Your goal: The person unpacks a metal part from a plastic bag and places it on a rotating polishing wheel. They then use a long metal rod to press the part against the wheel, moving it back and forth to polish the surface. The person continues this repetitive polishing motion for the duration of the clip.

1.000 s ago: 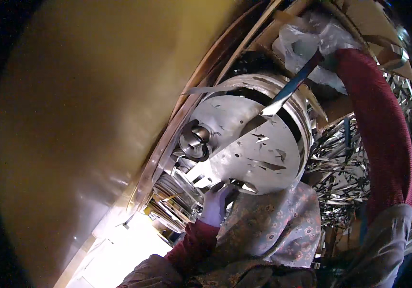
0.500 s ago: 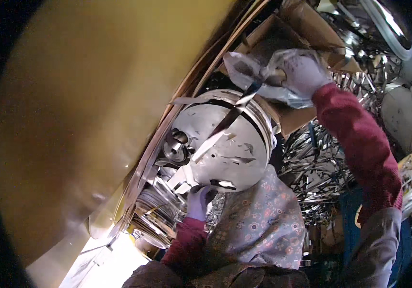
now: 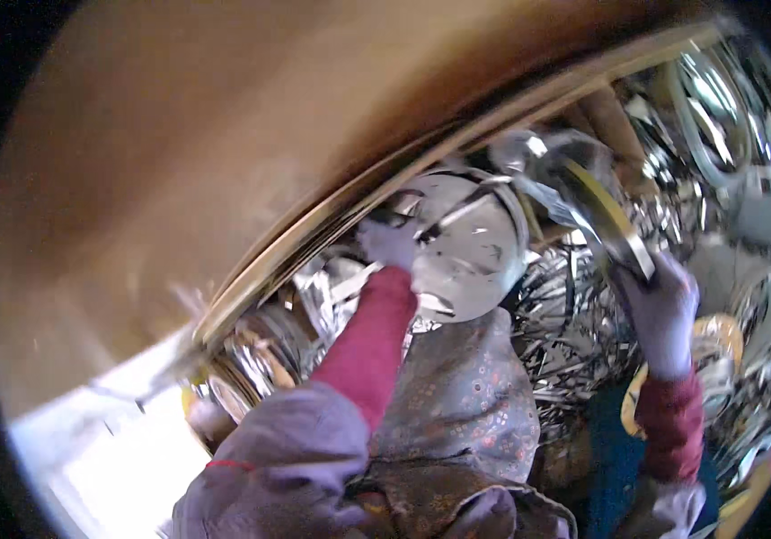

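My left hand (image 3: 389, 242), in a pale glove with a red sleeve, rests on the left rim of a large round shiny metal disc (image 3: 471, 247) that leans against a stack of similar discs. My right hand (image 3: 662, 310), also gloved, grips the lower edge of a thin round metal piece with a yellowish rim (image 3: 599, 208), held tilted up to the right of the disc. A crumpled clear plastic sheet (image 3: 529, 148) shows blurred behind that piece.
A tangle of shiny metal strips (image 3: 574, 332) fills the middle right. More round metal discs (image 3: 264, 346) stand stacked at the lower left and others (image 3: 745, 278) at the right. A broad brown curved wall (image 3: 188, 162) takes up the left. Patterned cloth (image 3: 462, 404) covers my lap.
My left hand has climbed from below the disc to its left rim. My right hand has dropped from high up to the right, now holding the yellow-rimmed round piece. The view has swung.
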Available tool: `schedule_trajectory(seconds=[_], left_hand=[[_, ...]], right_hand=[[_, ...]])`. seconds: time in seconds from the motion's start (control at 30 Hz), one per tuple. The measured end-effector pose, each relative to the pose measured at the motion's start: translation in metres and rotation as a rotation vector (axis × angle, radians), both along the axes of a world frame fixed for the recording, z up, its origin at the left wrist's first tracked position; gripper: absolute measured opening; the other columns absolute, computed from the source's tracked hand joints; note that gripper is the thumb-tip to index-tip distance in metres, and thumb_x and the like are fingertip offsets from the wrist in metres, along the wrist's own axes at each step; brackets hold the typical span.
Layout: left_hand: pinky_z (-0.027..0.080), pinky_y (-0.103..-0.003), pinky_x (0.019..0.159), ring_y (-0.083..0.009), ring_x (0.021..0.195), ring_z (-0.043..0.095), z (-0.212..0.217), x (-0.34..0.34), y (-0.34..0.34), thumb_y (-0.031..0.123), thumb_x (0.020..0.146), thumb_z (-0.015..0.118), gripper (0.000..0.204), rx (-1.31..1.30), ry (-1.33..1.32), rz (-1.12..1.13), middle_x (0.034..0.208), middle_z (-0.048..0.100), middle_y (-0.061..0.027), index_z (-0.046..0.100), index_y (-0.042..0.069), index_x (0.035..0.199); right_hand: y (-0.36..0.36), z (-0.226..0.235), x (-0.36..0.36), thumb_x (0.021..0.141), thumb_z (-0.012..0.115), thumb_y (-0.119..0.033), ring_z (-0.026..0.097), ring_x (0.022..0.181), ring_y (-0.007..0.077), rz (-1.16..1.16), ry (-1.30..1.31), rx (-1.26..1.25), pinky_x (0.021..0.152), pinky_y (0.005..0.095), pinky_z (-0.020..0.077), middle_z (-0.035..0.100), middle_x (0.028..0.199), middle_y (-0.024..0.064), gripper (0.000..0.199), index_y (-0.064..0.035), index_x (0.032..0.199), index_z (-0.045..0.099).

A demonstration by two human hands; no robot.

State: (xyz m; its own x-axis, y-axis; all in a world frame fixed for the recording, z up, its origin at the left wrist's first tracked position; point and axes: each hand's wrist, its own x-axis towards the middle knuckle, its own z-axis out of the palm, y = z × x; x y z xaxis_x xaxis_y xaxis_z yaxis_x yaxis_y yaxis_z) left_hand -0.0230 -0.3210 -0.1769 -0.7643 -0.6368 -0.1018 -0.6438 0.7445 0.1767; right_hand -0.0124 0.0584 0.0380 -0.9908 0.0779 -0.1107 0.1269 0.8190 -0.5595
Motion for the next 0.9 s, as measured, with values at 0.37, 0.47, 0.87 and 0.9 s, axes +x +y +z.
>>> schedule_trajectory(seconds=[0.37, 0.47, 0.87, 0.9], left_hand=[[0.042, -0.042, 0.091, -0.0374, 0.107, 0.053, 0.074, 0.062, -0.021, 0.041, 0.056, 0.082, 0.086, 0.862, 0.091, 0.186, 0.113, 0.054, -0.0269, 0.044, -0.009, 0.115], [0.046, -0.041, 0.086, -0.0336, 0.097, 0.059, 0.103, 0.121, -0.05, 0.042, 0.054, 0.082, 0.081, 0.938, 0.086, 0.255, 0.105, 0.059, -0.0234, 0.049, -0.006, 0.11], [0.052, -0.038, 0.074, -0.0323, 0.083, 0.066, 0.262, 0.386, -0.209, 0.049, 0.06, 0.078, 0.065, 0.435, -0.172, 0.651, 0.087, 0.066, -0.0235, 0.064, -0.009, 0.087], [0.052, -0.038, 0.074, -0.0333, 0.082, 0.066, 0.274, 0.41, -0.223, 0.052, 0.06, 0.076, 0.068, 0.49, -0.161, 0.681, 0.086, 0.066, -0.0239, 0.064, -0.009, 0.088]], right_hand=[[-0.01, 0.055, 0.153, 0.074, 0.071, -0.019, 0.058, 0.058, 0.0264, -0.078, -0.405, 0.059, 0.059, 0.0379, 0.0449, 0.062, 0.069, 0.0187, 0.024, 0.0012, 0.084, 0.064], [-0.025, 0.062, 0.187, 0.076, 0.071, -0.022, 0.058, 0.058, 0.0248, -0.016, -0.513, 0.195, 0.06, 0.0377, 0.0455, 0.062, 0.068, 0.018, 0.024, -0.0009, 0.084, 0.066], [-0.074, 0.106, 0.262, 0.078, 0.067, -0.031, 0.063, 0.066, 0.0315, 0.353, -0.511, 0.373, 0.061, 0.039, 0.0488, 0.066, 0.074, 0.017, 0.029, -0.0021, 0.083, 0.067], [-0.079, 0.111, 0.265, 0.082, 0.065, -0.039, 0.064, 0.069, 0.0315, 0.411, -0.539, 0.489, 0.061, 0.0388, 0.0503, 0.066, 0.076, 0.0156, 0.034, -0.0048, 0.083, 0.068]])
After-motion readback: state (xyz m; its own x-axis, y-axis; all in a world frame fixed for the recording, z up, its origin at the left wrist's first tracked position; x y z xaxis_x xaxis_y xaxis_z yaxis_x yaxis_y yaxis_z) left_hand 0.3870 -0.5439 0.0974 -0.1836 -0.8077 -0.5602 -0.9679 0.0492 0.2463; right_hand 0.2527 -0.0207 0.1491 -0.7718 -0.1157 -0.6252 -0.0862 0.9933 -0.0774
